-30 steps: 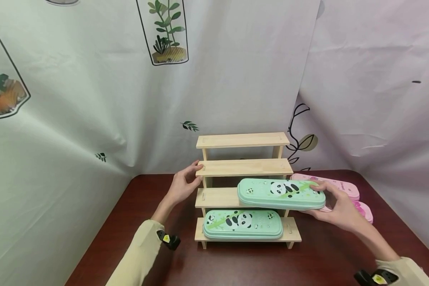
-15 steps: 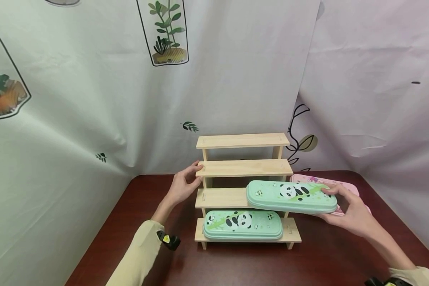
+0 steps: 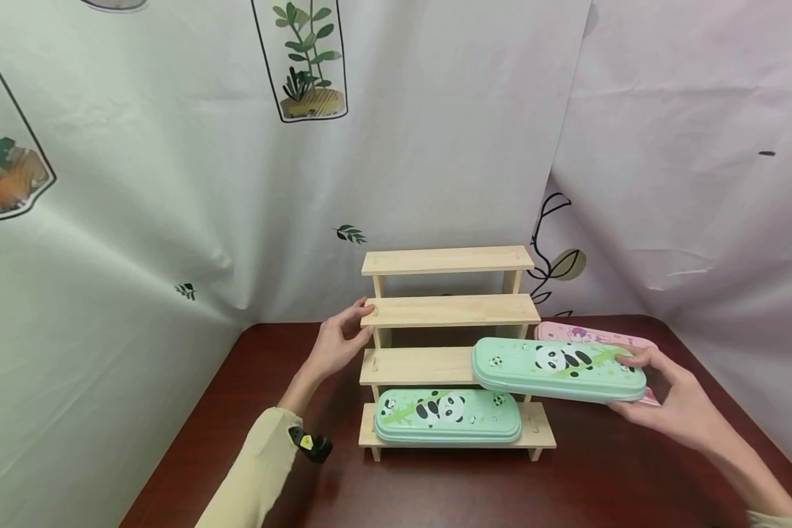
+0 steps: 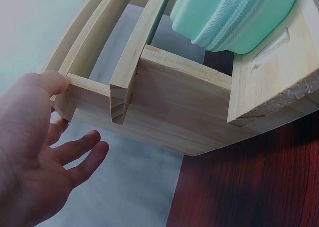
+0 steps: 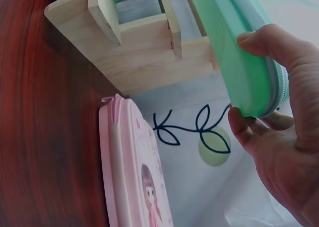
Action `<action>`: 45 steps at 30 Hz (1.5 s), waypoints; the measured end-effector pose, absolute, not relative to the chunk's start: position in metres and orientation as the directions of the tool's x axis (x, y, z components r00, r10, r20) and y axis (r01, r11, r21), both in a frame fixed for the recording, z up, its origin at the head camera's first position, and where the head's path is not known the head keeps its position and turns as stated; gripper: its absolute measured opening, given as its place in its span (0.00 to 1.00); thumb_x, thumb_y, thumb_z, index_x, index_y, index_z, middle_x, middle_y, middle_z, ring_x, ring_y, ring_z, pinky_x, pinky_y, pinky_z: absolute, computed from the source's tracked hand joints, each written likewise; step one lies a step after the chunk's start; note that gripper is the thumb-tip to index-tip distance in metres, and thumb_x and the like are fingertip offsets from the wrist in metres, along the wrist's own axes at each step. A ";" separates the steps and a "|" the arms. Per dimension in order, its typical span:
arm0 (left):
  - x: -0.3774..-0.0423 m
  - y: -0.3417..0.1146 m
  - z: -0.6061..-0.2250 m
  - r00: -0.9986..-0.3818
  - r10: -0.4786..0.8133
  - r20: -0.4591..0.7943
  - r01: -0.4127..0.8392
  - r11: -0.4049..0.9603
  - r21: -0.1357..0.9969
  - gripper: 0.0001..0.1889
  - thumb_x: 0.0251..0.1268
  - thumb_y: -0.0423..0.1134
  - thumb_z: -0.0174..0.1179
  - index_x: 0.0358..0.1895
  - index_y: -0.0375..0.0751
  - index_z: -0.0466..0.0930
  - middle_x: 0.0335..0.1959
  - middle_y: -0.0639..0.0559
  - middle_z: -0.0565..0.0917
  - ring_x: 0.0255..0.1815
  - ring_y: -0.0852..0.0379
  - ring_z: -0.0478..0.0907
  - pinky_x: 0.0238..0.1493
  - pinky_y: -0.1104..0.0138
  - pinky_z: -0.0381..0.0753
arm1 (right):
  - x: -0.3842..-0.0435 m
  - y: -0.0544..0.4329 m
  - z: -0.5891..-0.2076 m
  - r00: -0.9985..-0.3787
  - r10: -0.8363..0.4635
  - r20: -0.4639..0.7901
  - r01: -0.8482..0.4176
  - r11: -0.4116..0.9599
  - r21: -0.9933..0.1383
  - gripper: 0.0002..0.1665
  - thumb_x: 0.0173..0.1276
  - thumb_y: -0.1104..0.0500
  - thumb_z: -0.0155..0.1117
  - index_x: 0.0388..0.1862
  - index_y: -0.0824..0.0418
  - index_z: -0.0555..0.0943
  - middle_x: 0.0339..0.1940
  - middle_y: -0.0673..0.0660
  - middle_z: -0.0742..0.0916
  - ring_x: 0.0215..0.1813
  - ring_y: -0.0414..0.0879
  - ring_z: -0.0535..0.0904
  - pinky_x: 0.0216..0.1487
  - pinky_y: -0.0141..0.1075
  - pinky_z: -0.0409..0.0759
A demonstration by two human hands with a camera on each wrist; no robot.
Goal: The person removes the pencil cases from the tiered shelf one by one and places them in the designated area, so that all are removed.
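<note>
My left hand [image 3: 335,341] pinches the left end of one board of a four-tier wooden display shelf [image 3: 452,310], the second from the top. In the left wrist view, thumb and a finger grip that board's end while other fingers extend below. My right hand [image 3: 676,400] grips the right end of a mint-green panda pencil case [image 3: 559,370], thumb on one face and fingers on the other, as the right wrist view shows. The case hangs in the air before the shelf's right side, slightly tilted. A matching green pencil case [image 3: 447,416] lies on the lowest tier.
Behind the held case, pink pencil cases [image 3: 594,335] lie on the dark red table [image 3: 462,488], partly hidden. One pink case [image 5: 132,162] lies beside the shelf in the right wrist view. A patterned white cloth [image 3: 449,132] hangs close behind the shelf.
My right hand has carried the green pencil case rightward and slightly down, off the front of the second-lowest tier. It covers more of the pink cases. My left hand has stayed put.
</note>
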State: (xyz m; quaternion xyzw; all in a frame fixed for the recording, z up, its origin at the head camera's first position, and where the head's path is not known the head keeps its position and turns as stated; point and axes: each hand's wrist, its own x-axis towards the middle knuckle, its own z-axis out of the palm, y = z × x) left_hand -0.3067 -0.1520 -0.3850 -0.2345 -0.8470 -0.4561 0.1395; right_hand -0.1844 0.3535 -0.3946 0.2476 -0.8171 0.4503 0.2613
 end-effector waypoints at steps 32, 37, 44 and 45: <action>-0.308 -0.152 -0.387 -0.848 0.268 0.458 0.530 0.471 0.705 0.22 0.69 0.33 0.63 0.65 0.36 0.78 0.72 0.40 0.69 0.66 0.44 0.73 0.56 0.50 0.78 | -0.161 0.395 -0.408 -0.793 -0.100 0.601 -0.601 0.289 -0.745 0.35 0.34 0.93 0.67 0.46 0.77 0.74 0.62 0.48 0.81 0.50 0.34 0.83 0.42 0.23 0.79; -0.307 -0.152 -0.387 -0.851 0.268 0.452 0.525 0.474 0.707 0.22 0.69 0.33 0.62 0.65 0.36 0.77 0.72 0.40 0.69 0.67 0.43 0.72 0.57 0.50 0.77 | -0.155 0.402 -0.409 -0.804 -0.075 0.590 -0.578 0.333 -0.745 0.34 0.35 0.93 0.67 0.45 0.76 0.75 0.61 0.45 0.81 0.48 0.33 0.83 0.41 0.22 0.78; -0.306 -0.152 -0.386 -0.853 0.263 0.450 0.521 0.474 0.710 0.22 0.69 0.33 0.63 0.65 0.36 0.78 0.72 0.42 0.69 0.67 0.43 0.72 0.56 0.50 0.78 | -0.148 0.408 -0.412 -0.815 -0.034 0.578 -0.542 0.397 -0.741 0.33 0.35 0.92 0.68 0.41 0.73 0.75 0.59 0.42 0.82 0.45 0.31 0.83 0.41 0.21 0.78; -0.306 -0.152 -0.386 -0.853 0.263 0.450 0.521 0.474 0.710 0.22 0.69 0.33 0.63 0.65 0.36 0.78 0.72 0.42 0.69 0.67 0.43 0.72 0.56 0.50 0.78 | -0.147 0.409 -0.413 -0.817 -0.027 0.576 -0.534 0.415 -0.737 0.33 0.35 0.92 0.69 0.41 0.72 0.75 0.59 0.41 0.82 0.45 0.31 0.83 0.41 0.21 0.78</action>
